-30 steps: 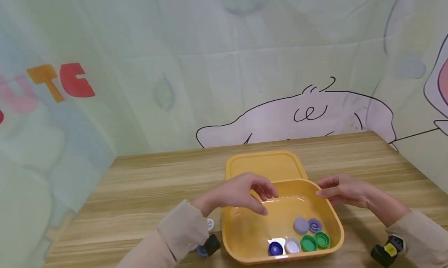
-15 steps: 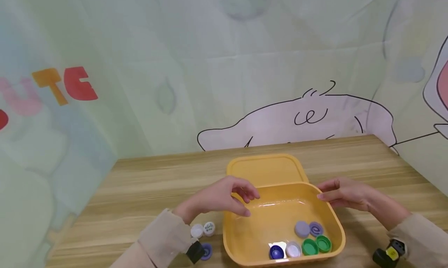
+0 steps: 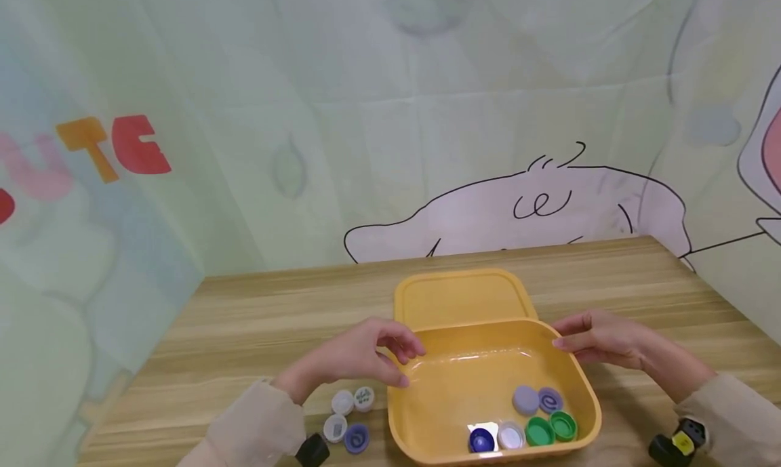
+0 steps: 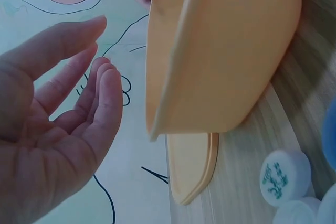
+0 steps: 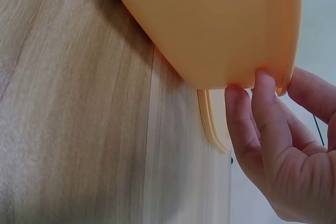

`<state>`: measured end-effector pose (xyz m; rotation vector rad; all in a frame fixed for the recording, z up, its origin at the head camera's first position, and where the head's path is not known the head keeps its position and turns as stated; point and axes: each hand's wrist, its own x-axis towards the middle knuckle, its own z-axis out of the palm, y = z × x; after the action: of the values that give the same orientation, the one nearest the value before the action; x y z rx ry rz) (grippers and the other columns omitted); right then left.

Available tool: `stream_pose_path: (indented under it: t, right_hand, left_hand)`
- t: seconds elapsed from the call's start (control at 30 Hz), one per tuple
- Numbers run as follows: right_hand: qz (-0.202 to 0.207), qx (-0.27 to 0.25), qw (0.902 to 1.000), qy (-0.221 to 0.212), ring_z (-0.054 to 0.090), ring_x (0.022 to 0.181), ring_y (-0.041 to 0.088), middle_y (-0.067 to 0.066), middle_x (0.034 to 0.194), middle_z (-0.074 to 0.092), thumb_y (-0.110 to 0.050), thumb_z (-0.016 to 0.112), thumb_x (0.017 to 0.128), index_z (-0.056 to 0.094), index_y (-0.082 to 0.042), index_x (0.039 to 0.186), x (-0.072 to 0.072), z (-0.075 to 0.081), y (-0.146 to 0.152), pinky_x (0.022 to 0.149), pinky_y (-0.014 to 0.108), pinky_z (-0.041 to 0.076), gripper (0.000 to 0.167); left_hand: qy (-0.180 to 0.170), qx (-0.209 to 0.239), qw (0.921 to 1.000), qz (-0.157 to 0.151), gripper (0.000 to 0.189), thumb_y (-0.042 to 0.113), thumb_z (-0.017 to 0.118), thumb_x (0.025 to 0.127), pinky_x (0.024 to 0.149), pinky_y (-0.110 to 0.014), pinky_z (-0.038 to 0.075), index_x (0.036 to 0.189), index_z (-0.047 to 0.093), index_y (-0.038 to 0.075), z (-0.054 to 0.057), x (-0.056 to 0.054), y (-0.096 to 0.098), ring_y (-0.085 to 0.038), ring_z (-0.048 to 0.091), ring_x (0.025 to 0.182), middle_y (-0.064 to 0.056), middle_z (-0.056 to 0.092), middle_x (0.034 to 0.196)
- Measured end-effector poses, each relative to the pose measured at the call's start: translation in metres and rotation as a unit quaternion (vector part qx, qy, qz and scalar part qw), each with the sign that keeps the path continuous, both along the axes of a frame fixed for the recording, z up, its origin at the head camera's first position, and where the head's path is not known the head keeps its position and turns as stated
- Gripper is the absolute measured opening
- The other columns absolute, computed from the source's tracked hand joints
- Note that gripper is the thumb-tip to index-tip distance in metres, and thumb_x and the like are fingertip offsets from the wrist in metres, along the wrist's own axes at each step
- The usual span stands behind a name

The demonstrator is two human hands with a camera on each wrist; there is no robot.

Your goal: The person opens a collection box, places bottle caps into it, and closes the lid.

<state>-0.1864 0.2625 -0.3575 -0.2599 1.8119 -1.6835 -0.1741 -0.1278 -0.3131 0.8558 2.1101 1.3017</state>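
Note:
A yellow plastic box [image 3: 451, 396] stands on the wooden table in the head view, with several bottle caps inside near its front right: dark blue [image 3: 481, 440], white, green [image 3: 563, 425] and light purple [image 3: 525, 400]. My left hand [image 3: 356, 352] hovers at the box's left rim with loosely bent fingers, holding nothing; the left wrist view shows a gap between it and the box wall. At the far right corner, my right hand [image 3: 607, 341] pinches the rim, thumb over the edge and fingertips [image 5: 265, 80] against the outer wall.
The yellow lid [image 3: 464, 297] lies flat behind the box. Left of the box are several loose caps, white [image 3: 335, 428] and blue-purple [image 3: 356, 438]. A cartoon-printed cloth [image 3: 305, 148] hangs behind the table.
My left hand has moved left from over the box to its left rim, uncovering the loose caps on the table. My right hand keeps its hold on the corner.

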Motion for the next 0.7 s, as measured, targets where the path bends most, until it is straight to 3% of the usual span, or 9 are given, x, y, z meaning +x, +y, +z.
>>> stream_pose_path:
  t: [0.37, 0.7]
  right_hand:
    - [0.001, -0.001, 1.0, -0.004, 0.065, 0.093, 0.02, 0.007, 0.105, 0.066, -0.007, 0.061, 0.089, 0.052, 0.013, 0.122, 0.0, 0.0, 0.0, 0.082, 0.036, 0.051, 0.039]
    - [-0.006, 0.016, 0.9999, -0.002, 0.064, 0.093, 0.019, 0.006, 0.105, 0.066, -0.008, 0.062, 0.089, 0.052, 0.012, 0.122, 0.0, 0.002, 0.0, 0.082, 0.035, 0.052, 0.041]
  left_hand:
    - [-0.009, 0.02, 0.9995, 0.023, 0.035, 0.003, 0.073, 0.076, 0.081, -0.029, 0.051, 0.108, 0.062, -0.002, -0.009, 0.003, -0.021, -0.027, 0.054, 0.097, -0.019, 0.059, 0.106]
    - [-0.025, 0.008, 0.9978, 0.061, 0.037, 0.005, 0.075, 0.075, 0.082, -0.031, 0.051, 0.109, 0.062, 0.001, -0.019, 0.008, -0.039, -0.027, 0.054, 0.098, -0.015, 0.059, 0.105]
